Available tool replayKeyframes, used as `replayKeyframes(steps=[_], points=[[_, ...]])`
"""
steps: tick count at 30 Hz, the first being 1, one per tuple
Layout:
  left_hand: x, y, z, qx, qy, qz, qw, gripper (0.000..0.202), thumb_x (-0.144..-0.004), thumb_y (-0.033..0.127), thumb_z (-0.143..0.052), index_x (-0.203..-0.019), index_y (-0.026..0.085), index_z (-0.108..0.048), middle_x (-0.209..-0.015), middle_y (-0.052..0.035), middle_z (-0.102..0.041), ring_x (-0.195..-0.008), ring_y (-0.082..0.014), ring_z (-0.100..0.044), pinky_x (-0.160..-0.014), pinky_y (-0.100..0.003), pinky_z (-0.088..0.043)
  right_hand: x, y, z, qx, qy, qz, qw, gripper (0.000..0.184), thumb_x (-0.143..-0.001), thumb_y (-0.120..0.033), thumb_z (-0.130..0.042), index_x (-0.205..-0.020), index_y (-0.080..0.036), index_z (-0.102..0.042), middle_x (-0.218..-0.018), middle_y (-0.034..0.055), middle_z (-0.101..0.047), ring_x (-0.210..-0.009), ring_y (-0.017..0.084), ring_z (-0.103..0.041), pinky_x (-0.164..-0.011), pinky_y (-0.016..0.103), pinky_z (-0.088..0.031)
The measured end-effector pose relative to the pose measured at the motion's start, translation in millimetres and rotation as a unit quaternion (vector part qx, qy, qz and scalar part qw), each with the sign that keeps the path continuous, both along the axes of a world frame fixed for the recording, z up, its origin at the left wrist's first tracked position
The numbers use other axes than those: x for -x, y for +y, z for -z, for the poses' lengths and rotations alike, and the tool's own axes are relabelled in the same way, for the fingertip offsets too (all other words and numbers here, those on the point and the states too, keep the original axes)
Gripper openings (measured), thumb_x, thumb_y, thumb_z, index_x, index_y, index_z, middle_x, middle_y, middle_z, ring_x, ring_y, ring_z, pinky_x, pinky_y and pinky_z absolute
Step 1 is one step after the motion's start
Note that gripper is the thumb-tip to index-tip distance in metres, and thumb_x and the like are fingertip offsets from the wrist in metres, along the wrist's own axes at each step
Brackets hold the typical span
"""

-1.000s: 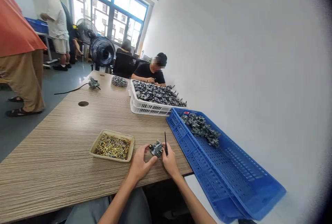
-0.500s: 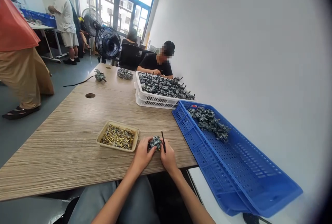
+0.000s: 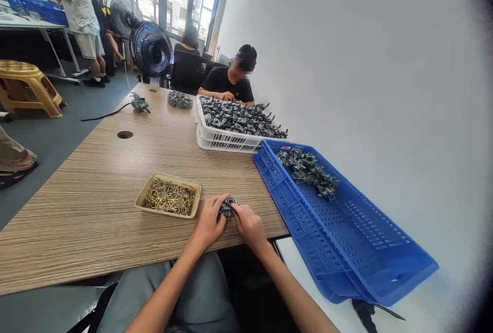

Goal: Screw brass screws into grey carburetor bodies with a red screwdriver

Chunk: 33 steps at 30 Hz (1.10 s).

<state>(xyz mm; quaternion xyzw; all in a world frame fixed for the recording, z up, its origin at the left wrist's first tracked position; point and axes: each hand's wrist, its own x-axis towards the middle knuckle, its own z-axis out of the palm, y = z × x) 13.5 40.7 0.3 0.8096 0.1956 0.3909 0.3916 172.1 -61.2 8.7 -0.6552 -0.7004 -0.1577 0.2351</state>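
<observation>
Near the table's front edge, a small grey metal carburetor (image 3: 228, 210) lies between my two hands. My left hand (image 3: 210, 222) is closed around its left side. On its right, my right hand (image 3: 249, 226) has its fingers closed on a slim black tool (image 3: 233, 208), which lies across the carburetor and is mostly hidden by the fingers. A small brass tip shows at the carburetor's lower edge. Just left of my left hand stands a beige tray (image 3: 138, 203) holding many small brass pieces (image 3: 169, 196).
A blue crate (image 3: 319, 251) with a heap of carburetors (image 3: 308, 171) stands to the right. Behind it, a white crate (image 3: 231, 144) is full of carburetors. A carburetor with a black hose (image 3: 139, 103) lies far left. A co-worker (image 3: 227, 78) sits across the table (image 3: 88, 209).
The black tool, upright in my right hand before, is now tilted down across the carburetor. The view has shifted, and the person in orange at the left has mostly left it.
</observation>
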Motion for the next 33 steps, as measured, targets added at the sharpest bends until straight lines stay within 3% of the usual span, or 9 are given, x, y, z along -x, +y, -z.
replayKeyframes(steps=[6,9,12,16,20,23,26,29,33], points=[[-1.0,0.1,-0.5,0.052,-0.001,0.037,0.998,0.059,-0.091,0.013,-0.051,-0.148,0.024,-0.04,-0.138,-0.012,-0.054,-0.122,-0.0244,-0.057,-0.106,-0.043,-0.047,-11.5,9.9,-27.3,0.024,-0.059,-0.04,0.997,0.031,-0.103,-0.017,-0.045,-0.129,-0.02,-0.06,-0.097,0.0086,-0.071,-0.089,0.021,-0.062,-0.07,0.028,-0.052],[-3.4,1.1,4.8,0.057,-0.004,0.015,0.998,0.06,-0.089,0.017,-0.06,-0.145,0.023,-0.039,-0.137,-0.0129,-0.055,-0.119,-0.0254,-0.058,-0.103,-0.043,-0.049,-17.4,16.5,-43.3,0.045,-0.08,-0.071,0.993,0.03,-0.103,-0.017,-0.043,-0.126,-0.021,-0.062,-0.095,0.0077,-0.07,-0.089,0.02,-0.06,-0.069,0.027,-0.051],[-5.0,2.5,10.3,0.013,-0.003,-0.037,0.999,0.058,-0.085,0.018,-0.064,-0.139,0.022,-0.042,-0.134,-0.0128,-0.056,-0.126,-0.0289,-0.053,-0.109,-0.049,-0.043,-16.0,21.3,-53.7,0.061,-0.092,-0.103,0.988,0.028,-0.103,-0.017,-0.043,-0.122,-0.022,-0.063,-0.094,0.007,-0.069,-0.089,0.02,-0.06,-0.068,0.027,-0.051],[-6.2,3.2,17.0,-0.03,0.033,-0.098,0.994,0.057,-0.078,0.011,-0.062,-0.132,0.02,-0.048,-0.128,-0.013,-0.059,-0.121,-0.0314,-0.053,-0.105,-0.05,-0.044,-2.7,25.1,-52.7,0.071,-0.089,-0.134,0.984,0.025,-0.103,-0.019,-0.043,-0.112,-0.023,-0.066,-0.09,0.0063,-0.067,-0.087,0.019,-0.06,-0.068,0.027,-0.051],[-6.1,1.5,19.7,-0.047,0.079,-0.1,0.991,0.064,-0.077,0.006,-0.053,-0.138,0.02,-0.046,-0.131,-0.0127,-0.06,-0.122,-0.0323,-0.053,-0.102,-0.051,-0.045,7.5,22.4,-39.1,0.071,-0.055,-0.147,0.985,0.023,-0.103,-0.022,-0.044,-0.112,-0.024,-0.066,-0.096,0.0069,-0.069,-0.091,0.019,-0.062,-0.077,0.029,-0.054],[-5.2,0.6,17.2,-0.044,0.104,-0.091,0.989,0.065,-0.077,0.007,-0.054,-0.14,0.021,-0.046,-0.13,-0.012,-0.061,-0.12,-0.0321,-0.054,-0.1,-0.049,-0.045,3.0,13.6,-27.4,0.046,0.07,-0.094,0.992,0.02,-0.101,-0.03,-0.052,-0.114,-0.024,-0.066,-0.106,0.008,-0.071,-0.099,0.021,-0.064,-0.087,0.032,-0.053],[-4.3,0.6,13.1,-0.037,0.128,-0.087,0.987,0.067,-0.075,0.006,-0.055,-0.14,0.02,-0.046,-0.13,-0.0118,-0.062,-0.118,-0.0319,-0.055,-0.098,-0.048,-0.044,-10.0,-0.1,-16.2,-0.004,0.216,0.021,0.976,0.021,-0.099,-0.038,-0.055,-0.109,-0.022,-0.064,-0.101,0.0078,-0.07,-0.095,0.021,-0.065,-0.087,0.033,-0.052],[-2.5,-0.1,10.3,-0.04,0.135,-0.081,0.987,0.068,-0.076,0.006,-0.055,-0.142,0.021,-0.045,-0.132,-0.0125,-0.061,-0.119,-0.0317,-0.054,-0.098,-0.047,-0.044,-25.3,-16.2,-5.9,-0.034,0.289,0.116,0.95,0.027,-0.1,-0.044,-0.052,-0.096,-0.02,-0.063,-0.085,0.0058,-0.068,-0.078,0.02,-0.064,-0.075,0.032,-0.052],[2.3,-3.8,8.8,-0.054,0.129,-0.071,0.988,0.078,-0.078,0.011,-0.058,-0.152,0.021,-0.034,-0.139,-0.0142,-0.057,-0.125,-0.0325,-0.052,-0.103,-0.049,-0.042,-42.1,-32.9,5.1,-0.039,0.379,0.183,0.907,0.041,-0.096,-0.056,-0.051,-0.081,-0.019,-0.06,-0.063,0.0008,-0.061,-0.055,0.016,-0.056,-0.054,0.026,-0.046]])
